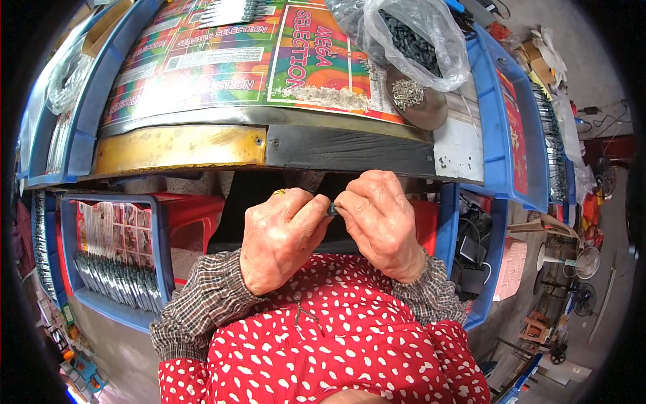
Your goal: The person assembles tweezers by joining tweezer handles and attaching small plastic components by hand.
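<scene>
**Two hands pinching one tiny dark piece**

Both hands held close together, just under the front edge of the worktable [350,151]. Left hand [279,236] curled, thumb and first finger squeezed on a tiny dark piece [332,210]. Right hand [380,222] curled too, fingertips pressed on the same piece from the other side. Piece gripped between the two hands, right in the middle, above the lap. Too small to tell its shape. A gold ring [278,192] on one left finger. Checked cuffs at both wrists, and a red cloth with white spots [336,343] spread below.

On the table top, a bright sheet with many colours [222,60]. On the right part of the table, a clear plastic bag [417,40] full of small dark bits. Just below the bag, a round brown dish [420,101] with a little heap of small shiny metal bits [407,93] in it. Dish touching the bag.

Down on the left, a blue crate [161,249] with rows of slim packets [118,279] standing in it. Beside it, a red stool [192,215] under the table. On the right, another blue crate [494,108] along the table side, with more slim packets on its far edge. Further right, on the floor, a small fan [587,261].
</scene>
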`<state>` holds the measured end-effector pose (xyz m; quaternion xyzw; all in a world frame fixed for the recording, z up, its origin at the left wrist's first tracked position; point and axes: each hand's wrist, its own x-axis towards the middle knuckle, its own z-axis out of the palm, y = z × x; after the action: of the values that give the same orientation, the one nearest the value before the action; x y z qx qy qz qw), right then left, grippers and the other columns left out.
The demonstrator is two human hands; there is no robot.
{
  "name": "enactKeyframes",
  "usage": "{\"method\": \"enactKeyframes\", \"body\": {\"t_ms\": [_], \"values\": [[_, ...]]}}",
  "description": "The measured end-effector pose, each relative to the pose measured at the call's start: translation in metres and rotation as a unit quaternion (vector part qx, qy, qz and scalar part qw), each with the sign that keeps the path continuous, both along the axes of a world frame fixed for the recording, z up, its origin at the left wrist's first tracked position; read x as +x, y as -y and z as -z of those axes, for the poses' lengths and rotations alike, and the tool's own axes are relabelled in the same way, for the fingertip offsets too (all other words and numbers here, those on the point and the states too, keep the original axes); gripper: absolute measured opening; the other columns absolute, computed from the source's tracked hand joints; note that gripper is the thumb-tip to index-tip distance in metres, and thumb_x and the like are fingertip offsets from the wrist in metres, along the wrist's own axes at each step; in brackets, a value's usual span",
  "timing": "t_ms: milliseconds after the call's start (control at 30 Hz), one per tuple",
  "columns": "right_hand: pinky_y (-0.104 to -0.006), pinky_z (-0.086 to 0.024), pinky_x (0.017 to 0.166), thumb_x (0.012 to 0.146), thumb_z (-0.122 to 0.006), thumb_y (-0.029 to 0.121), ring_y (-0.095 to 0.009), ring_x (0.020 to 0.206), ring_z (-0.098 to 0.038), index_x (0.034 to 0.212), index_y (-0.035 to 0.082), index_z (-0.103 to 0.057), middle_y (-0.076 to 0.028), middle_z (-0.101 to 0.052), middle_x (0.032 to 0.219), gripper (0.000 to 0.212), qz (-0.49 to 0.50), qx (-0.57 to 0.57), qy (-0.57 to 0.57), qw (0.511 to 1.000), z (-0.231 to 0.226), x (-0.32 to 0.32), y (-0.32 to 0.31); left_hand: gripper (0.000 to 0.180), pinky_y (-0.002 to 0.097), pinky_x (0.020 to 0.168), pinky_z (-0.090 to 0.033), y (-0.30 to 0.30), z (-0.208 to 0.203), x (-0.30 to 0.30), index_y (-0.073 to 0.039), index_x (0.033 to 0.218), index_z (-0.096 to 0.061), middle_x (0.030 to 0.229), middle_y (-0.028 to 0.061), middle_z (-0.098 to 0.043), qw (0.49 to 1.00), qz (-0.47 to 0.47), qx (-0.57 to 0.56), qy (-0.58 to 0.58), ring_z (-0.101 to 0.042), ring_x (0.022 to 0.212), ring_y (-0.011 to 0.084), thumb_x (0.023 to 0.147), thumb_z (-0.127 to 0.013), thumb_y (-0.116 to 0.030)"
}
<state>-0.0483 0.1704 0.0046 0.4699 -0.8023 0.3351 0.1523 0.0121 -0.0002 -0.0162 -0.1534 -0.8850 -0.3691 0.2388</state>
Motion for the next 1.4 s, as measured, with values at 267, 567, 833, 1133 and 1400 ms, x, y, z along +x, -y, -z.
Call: {"method": "enactKeyframes", "body": {"t_ms": [267,567,833,1133,1400], "values": [[-0.0407,-0.052,0.075,0.066,-0.065,0.009,-0.030,0.089,-0.060,0.096,-0.003,-0.063,-0.013,-0.059,0.094,0.032,0.003,0.058,-0.093,0.994,0.004,0.008,-0.001,0.029,0.0335,0.054,-0.049,0.002,0.003,-0.002,-0.005,0.093,-0.062,0.074,0.0066,-0.056,1.000,0.002,-0.005,-0.026,-0.059,0.062,0.0240,0.066,-0.071,-0.001],[-0.0389,-0.054,0.074,0.067,-0.072,0.007,-0.029,0.088,-0.062,0.102,-0.004,-0.065,-0.013,-0.062,0.099,0.038,-0.008,0.004,-0.071,0.997,0.010,0.000,-0.006,0.029,0.0322,0.053,-0.049,0.001,0.001,-0.008,-0.005,0.094,-0.062,0.076,0.0052,-0.057,0.997,-0.017,-0.039,-0.070,-0.059,0.062,0.0215,0.066,-0.072,-0.002],[-0.0386,-0.050,0.073,0.074,-0.073,0.001,-0.030,0.083,-0.061,0.095,0.001,-0.067,-0.012,-0.065,0.088,0.022,0.147,-0.050,-0.003,0.988,-0.012,-0.048,-0.031,0.032,0.0338,0.055,-0.049,0.003,-0.011,-0.019,-0.006,0.093,-0.062,0.077,0.0060,-0.058,0.997,-0.026,-0.033,-0.070,-0.060,0.064,0.0234,0.064,-0.076,-0.003],[-0.0415,-0.042,0.083,0.075,-0.072,0.007,-0.030,0.098,-0.054,0.099,0.003,-0.067,-0.010,-0.061,0.097,0.025,0.223,0.036,-0.066,0.972,-0.004,-0.088,-0.045,0.031,0.0363,0.063,-0.051,0.010,-0.007,-0.016,-0.004,0.094,-0.063,0.083,0.0097,-0.063,0.999,-0.035,-0.028,0.004,-0.063,0.074,0.0274,0.065,-0.075,0.002],[-0.0407,-0.040,0.083,0.075,-0.073,0.010,-0.028,0.100,-0.053,0.102,0.005,-0.068,-0.008,-0.061,0.097,0.028,0.227,0.068,-0.064,0.969,0.006,-0.092,-0.044,0.031,0.0356,0.058,-0.050,0.011,0.000,-0.017,-0.004,0.095,-0.062,0.080,0.0086,-0.059,0.999,-0.024,-0.027,-0.011,-0.061,0.069,0.0261,0.066,-0.075,0.000]]}}
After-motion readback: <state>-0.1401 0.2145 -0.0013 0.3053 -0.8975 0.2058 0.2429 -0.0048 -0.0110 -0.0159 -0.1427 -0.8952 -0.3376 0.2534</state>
